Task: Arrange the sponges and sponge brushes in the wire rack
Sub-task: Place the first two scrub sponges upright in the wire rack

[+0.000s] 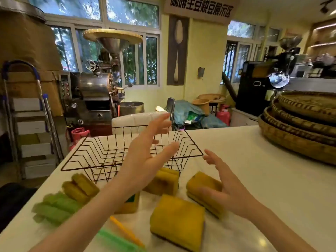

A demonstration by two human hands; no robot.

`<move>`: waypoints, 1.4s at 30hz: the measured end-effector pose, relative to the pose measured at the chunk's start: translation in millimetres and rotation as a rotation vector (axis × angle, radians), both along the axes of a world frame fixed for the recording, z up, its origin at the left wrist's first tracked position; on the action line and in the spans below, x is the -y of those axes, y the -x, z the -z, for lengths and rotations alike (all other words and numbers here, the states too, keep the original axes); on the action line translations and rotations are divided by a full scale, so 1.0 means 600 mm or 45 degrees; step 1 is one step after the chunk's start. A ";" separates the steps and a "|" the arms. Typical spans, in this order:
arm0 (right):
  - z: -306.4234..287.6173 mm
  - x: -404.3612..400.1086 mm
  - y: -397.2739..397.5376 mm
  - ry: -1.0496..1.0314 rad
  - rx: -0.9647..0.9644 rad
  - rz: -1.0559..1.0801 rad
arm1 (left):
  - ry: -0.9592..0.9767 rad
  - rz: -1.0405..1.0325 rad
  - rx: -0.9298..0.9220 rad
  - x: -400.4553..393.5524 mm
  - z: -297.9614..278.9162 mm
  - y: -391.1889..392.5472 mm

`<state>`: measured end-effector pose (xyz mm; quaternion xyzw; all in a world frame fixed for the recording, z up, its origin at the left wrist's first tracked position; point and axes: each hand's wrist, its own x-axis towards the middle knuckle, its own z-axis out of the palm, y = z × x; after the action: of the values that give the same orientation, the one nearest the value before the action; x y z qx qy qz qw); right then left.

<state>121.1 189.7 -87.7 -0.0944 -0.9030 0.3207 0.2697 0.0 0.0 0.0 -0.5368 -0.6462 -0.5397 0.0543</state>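
Observation:
A dark wire rack (101, 153) stands empty on the white counter (254, 179), just beyond the sponges. Several yellow sponges lie in front of it: one (177, 221) nearest me, one (203, 190) under my right hand, one (163, 180) by the rack. Yellow sponge brushes (80, 186) and green sponge brushes (54, 206) lie at the left; a green brush with an orange handle (125, 231) lies at the bottom. My left hand (145, 155) hovers open in front of the rack. My right hand (225, 182) hovers open above the right sponge. Neither hand holds anything.
Stacked woven trays (300, 124) sit on the counter at the right. Beyond the counter's far edge stand a coffee roaster (94, 91), a stepladder (29, 115) at the left and a black machine (258, 84) at the right.

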 end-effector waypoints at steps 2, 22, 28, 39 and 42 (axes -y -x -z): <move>0.005 -0.001 -0.002 0.017 0.071 0.039 | 0.111 0.017 -0.131 -0.004 0.023 -0.007; 0.054 0.005 -0.030 -0.112 0.135 0.190 | 0.954 0.161 -0.888 -0.012 0.135 -0.033; 0.039 0.006 -0.031 1.005 -0.142 0.217 | 0.990 0.139 -0.869 -0.013 0.138 -0.034; 0.044 -0.006 -0.026 1.003 -0.164 0.418 | 0.920 0.121 -0.910 -0.013 0.150 -0.030; 0.046 -0.006 -0.027 0.841 -0.169 0.486 | 0.937 0.107 -0.896 -0.014 0.151 -0.030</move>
<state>137.3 193.2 -115.6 -0.3217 -0.6979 0.5436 0.3376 18.0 8.2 -90.7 -0.6949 -0.7141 -0.0646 0.0542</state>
